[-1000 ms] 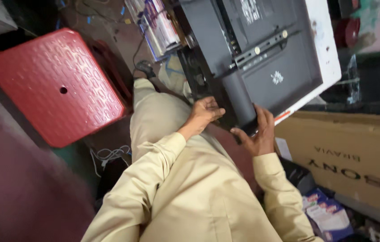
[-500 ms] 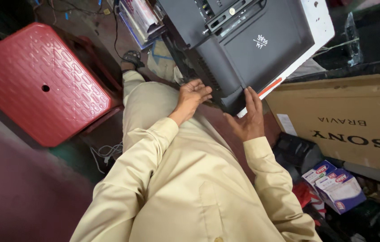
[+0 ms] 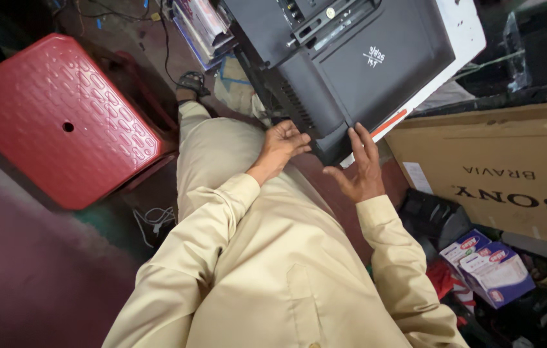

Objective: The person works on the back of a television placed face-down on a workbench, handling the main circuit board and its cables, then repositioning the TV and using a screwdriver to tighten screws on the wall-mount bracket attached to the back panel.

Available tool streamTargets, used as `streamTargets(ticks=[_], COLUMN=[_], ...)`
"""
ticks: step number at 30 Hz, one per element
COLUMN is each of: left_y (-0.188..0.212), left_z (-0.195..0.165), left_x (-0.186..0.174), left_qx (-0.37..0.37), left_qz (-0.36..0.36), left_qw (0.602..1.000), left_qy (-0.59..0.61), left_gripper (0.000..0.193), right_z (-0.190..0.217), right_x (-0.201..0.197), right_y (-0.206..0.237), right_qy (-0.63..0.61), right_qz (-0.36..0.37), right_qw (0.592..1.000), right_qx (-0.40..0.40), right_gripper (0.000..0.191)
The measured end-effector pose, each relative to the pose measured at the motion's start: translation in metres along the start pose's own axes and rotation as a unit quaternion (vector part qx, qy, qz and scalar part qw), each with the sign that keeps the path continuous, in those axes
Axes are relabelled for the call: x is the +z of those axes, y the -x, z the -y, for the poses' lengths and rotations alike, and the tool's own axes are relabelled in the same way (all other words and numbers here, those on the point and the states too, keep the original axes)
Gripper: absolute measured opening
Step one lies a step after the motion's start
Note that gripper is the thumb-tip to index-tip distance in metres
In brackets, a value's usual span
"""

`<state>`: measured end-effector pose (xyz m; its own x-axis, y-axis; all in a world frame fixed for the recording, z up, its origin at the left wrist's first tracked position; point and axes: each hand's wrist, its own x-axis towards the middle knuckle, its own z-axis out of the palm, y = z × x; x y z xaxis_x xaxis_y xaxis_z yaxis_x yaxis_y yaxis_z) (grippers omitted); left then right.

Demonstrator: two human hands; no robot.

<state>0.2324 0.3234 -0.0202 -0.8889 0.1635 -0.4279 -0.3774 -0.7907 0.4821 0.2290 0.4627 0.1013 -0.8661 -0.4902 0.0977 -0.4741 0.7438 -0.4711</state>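
Observation:
A large flat television (image 3: 363, 64) lies screen-down, its dark grey back cover facing up, with a metal bracket bar across the upper part. My left hand (image 3: 284, 143) rests with curled fingers against the near left corner of the back cover. My right hand (image 3: 360, 169) is open, fingertips touching the cover's near edge beside a white and orange strip. Both sleeves and my trousers are beige.
A red plastic stool (image 3: 60, 116) stands at the left. A big brown cardboard box (image 3: 505, 174) lies at the right, with small white and blue boxes (image 3: 489, 267) below it. Cables (image 3: 154, 219) trail on the floor.
The view has shifted, so the television sits higher in frame. My right hand has slid slightly along the near edge and spread open; my left hand stays at the corner.

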Motion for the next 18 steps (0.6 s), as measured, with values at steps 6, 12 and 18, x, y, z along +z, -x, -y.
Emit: streamTargets(ticks=[6, 12, 18], left_y=[-0.007, -0.007, -0.009], left_z=[0.011, 0.016, 0.024], left_x=[-0.002, -0.003, -0.006], left_qx=[0.010, -0.005, -0.009], left_qz=[-0.018, -0.013, 0.017], left_qw=[1.000, 1.000, 1.000], left_qy=[0.002, 0.014, 0.001], left_gripper=[0.026, 0.022, 0.026], right_z=[-0.005, -0.006, 0.001], right_x=[0.003, -0.001, 0.006], right_y=[0.004, 0.018, 0.032], right_qy=[0.013, -0.062, -0.091], right_qz=[-0.004, -0.047, -0.146], right_qw=[1.000, 0.995, 0.965], right_qx=[0.021, 0.055, 0.199], right_gripper=[0.098, 0.084, 0.045])
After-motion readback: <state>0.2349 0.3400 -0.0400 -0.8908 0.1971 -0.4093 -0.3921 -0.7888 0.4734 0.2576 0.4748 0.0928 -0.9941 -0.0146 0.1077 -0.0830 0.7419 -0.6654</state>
